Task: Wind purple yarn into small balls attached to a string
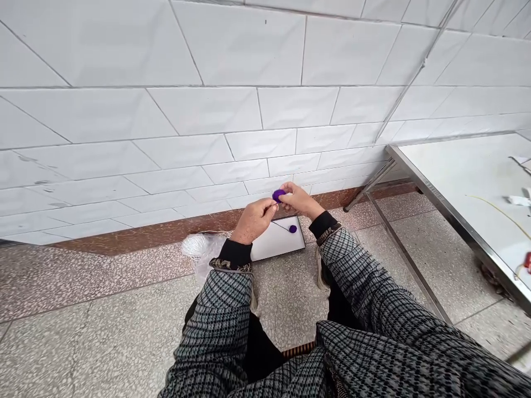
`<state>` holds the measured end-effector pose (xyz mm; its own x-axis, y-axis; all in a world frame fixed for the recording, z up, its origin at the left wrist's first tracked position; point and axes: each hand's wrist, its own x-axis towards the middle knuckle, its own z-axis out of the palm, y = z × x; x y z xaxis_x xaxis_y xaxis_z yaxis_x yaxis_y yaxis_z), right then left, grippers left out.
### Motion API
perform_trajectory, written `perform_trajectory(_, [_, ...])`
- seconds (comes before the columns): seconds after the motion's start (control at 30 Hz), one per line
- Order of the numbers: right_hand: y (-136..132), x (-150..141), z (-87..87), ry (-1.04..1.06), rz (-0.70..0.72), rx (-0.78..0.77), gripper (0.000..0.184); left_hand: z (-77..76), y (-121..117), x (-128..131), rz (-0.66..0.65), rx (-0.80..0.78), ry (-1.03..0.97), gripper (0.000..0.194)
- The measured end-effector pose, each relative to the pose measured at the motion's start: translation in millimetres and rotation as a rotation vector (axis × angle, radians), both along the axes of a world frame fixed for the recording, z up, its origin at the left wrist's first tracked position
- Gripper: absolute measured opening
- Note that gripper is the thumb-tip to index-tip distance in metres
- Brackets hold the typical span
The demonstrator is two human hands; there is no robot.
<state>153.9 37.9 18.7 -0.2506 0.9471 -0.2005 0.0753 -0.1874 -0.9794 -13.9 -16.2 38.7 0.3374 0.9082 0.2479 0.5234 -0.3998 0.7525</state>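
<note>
A fuzzy purple ball (278,195), like a small pom-pom, is pinched in the fingers of my right hand (298,200). Close against it, my left hand (254,219) has thumb and forefinger pressed together just below the ball. What those left fingertips hold is too small to make out. Below both hands a shallow white tray (271,243) with a dark rim lies on the floor. In it rests a second purple ball (292,229) with a thin dark stem or thread reaching left.
Left of the tray sits a crumpled clear plastic bag (201,249) with white stringy material. A metal-edged table (456,166) stands at right, bearing a yellow cord and a red item. The white tiled wall (232,110) rises just ahead.
</note>
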Motion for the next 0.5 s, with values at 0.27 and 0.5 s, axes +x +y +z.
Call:
perform_trajectory(0.27, [-12.9,15.0,-1.7,0.346,0.446,-0.152,0.034,-11.9,9.7,-13.4,0.12,-0.068,-0.015,0.022])
perform_trajectory(0.5, [-3.6,12.2,-2.6,0.676,0.035,-0.071,0.046,-22.3,13.1,2.1,-0.12,-0.141,0.032,0.026])
